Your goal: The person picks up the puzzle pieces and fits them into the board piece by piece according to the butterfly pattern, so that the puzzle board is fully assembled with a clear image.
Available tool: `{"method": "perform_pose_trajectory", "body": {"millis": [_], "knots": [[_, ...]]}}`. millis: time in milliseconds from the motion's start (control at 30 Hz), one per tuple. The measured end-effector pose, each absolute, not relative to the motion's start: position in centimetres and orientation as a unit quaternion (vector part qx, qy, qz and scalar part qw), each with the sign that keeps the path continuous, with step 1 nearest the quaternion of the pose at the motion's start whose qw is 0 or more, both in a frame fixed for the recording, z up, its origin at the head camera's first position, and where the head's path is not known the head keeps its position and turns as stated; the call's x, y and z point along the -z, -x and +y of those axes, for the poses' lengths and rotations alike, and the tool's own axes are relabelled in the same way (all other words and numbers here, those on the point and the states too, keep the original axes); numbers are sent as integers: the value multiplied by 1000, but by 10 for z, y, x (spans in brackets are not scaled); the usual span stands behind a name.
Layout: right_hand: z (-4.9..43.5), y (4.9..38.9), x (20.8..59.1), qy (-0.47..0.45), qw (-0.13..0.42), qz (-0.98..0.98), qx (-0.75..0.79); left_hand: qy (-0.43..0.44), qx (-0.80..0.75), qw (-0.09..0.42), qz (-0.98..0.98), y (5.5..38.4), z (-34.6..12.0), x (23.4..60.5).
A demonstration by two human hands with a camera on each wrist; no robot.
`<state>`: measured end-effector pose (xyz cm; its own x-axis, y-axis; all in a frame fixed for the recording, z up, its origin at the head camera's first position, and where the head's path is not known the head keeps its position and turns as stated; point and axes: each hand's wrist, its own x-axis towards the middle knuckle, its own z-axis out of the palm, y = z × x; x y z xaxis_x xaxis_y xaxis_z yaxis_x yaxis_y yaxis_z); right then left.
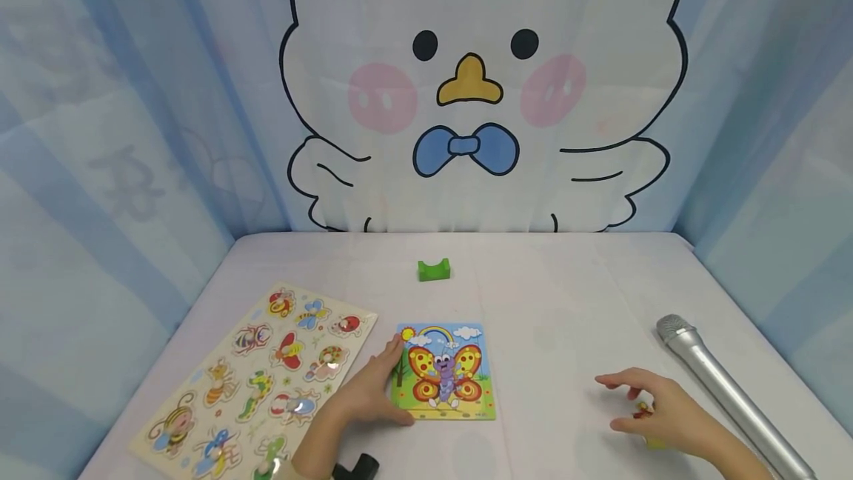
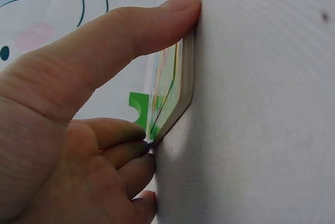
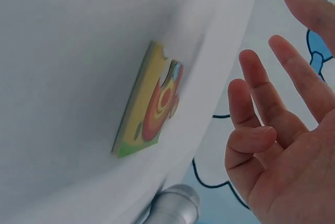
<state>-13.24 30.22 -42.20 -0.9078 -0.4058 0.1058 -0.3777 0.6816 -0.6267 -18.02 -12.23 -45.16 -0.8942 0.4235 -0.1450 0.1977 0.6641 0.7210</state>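
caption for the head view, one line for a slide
Left hand steadies butterfly puzzle; right hand hovers over loose piece.

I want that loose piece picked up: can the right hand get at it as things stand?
Probably yes: the right hand hovers open just over the loose piece on the table, nothing between them.

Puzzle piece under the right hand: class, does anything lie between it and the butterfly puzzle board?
Nothing visible does. Between the puzzle piece below the right hand and the butterfly puzzle board lies only bare table.
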Motion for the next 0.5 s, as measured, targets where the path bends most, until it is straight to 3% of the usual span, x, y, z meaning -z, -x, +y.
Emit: {"method": "perform_pose_trajectory", "body": {"millis": [300, 500], "knots": [[333, 124, 437, 210, -28, 929, 304, -168, -370, 151, 901, 180, -122, 450], [347, 119, 443, 213, -26, 936, 278, -170, -373, 153, 899, 179, -122, 450]]}}
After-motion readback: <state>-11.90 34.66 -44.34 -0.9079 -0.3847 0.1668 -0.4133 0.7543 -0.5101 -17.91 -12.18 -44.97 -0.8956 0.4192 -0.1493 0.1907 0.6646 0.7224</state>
